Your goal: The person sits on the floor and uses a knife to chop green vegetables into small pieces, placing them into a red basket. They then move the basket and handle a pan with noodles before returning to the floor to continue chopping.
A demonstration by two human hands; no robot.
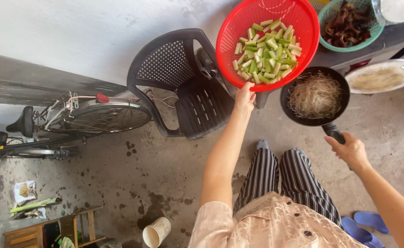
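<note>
Fingers of the left hand pinch the lower rim of a red colander, thumb on the near side and the other fingers curled behind the rim; the colander rises tilted above the hand, and its load of cut pale green stalk pieces lies just above the fingertips. Fingers of the right hand are pressed together around the black handle of a dark frying pan; the pan extends up and left from the hand, directly below the colander's lower right edge, and holds a tangle of thin pale sprouts (whether colander and pan touch cannot be told).

Relative to the colander: a green basket of dark brown pieces sits just to its right on a dark worktop; a pale round dish lies below and to the right, beyond the pan; a black plastic chair stands just to its lower left; a bicycle leans well to the left against the wall. Below, the person's striped trousers and pale shirt appear, with a white cup on the stained concrete floor and blue sandals at lower right.
</note>
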